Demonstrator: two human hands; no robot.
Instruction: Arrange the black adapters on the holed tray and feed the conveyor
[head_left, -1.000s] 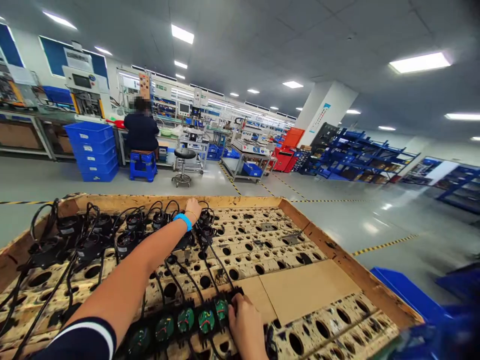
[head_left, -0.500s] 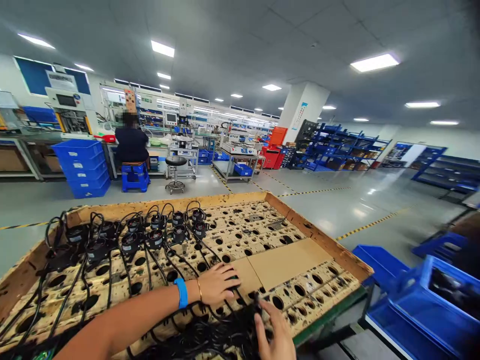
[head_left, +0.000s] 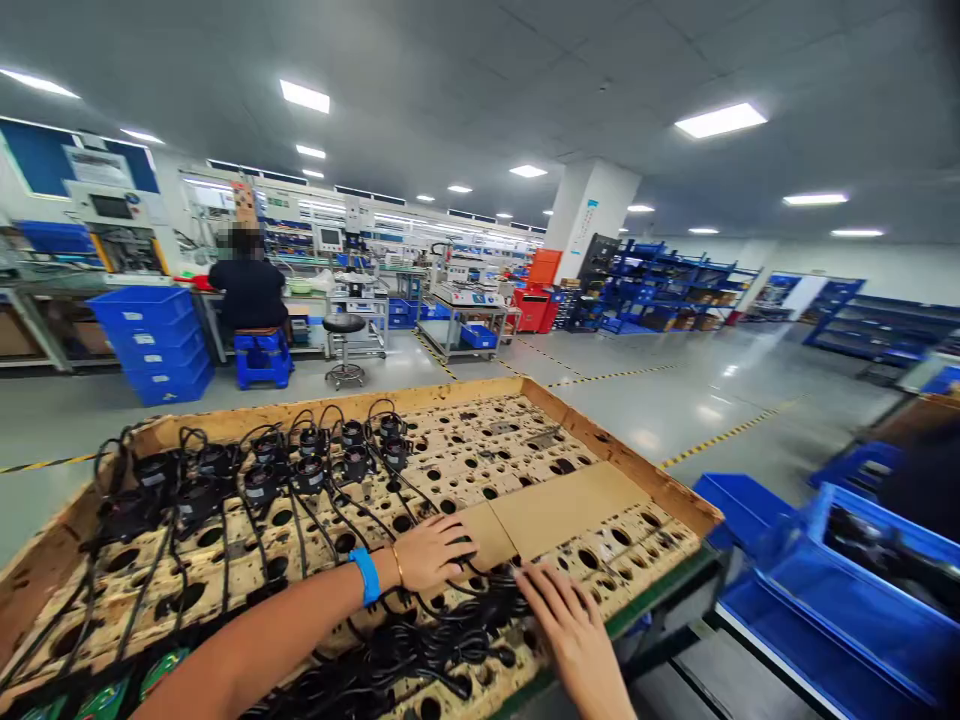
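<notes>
Here, in the lower middle of the frame, one thick bundle of black cables point(head_left: 409, 645) lies on the holed wooden tray point(head_left: 637, 467), its long axis slanting from the bottom edge up to the right, its upper end pointing at the fingers of the right hand point(head_left: 570, 620). Those fingers reach toward the upper left, straight and close together, on that end; I cannot tell whether they pinch a cable. The left hand point(head_left: 431, 553) lies palm down above the bundle, fingers fanned toward the right; its underside is hidden, so its hold cannot be told. Left of the middle stand twelve round black motors point(head_left: 309, 474), six in each of two rows; their leads run toward the lower edge, the rightmost slanting down to the right. Two flat cardboard pieces point(head_left: 577, 510) adjoin right of centre, and three green discs point(head_left: 161, 665) show at lower left.
</notes>
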